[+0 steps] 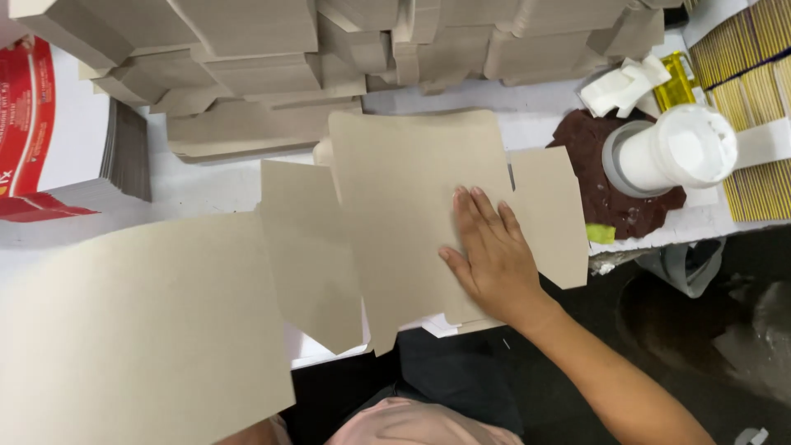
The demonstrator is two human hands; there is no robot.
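A flat grey cardboard box blank with side flaps lies on the white table, plain side up. My right hand rests palm down on its right part, fingers stretched out and close together, pressing the sheet flat. A large grey cardboard sheet fills the lower left, close to the camera and tilted. My left hand is hidden; it may be under that sheet, at the bottom edge.
Several folded grey cardboard boxes are piled along the back of the table. A white glue pot sits on a dark red cloth at right, by yellow printed sheets. Red-and-white printed sheets lie at left.
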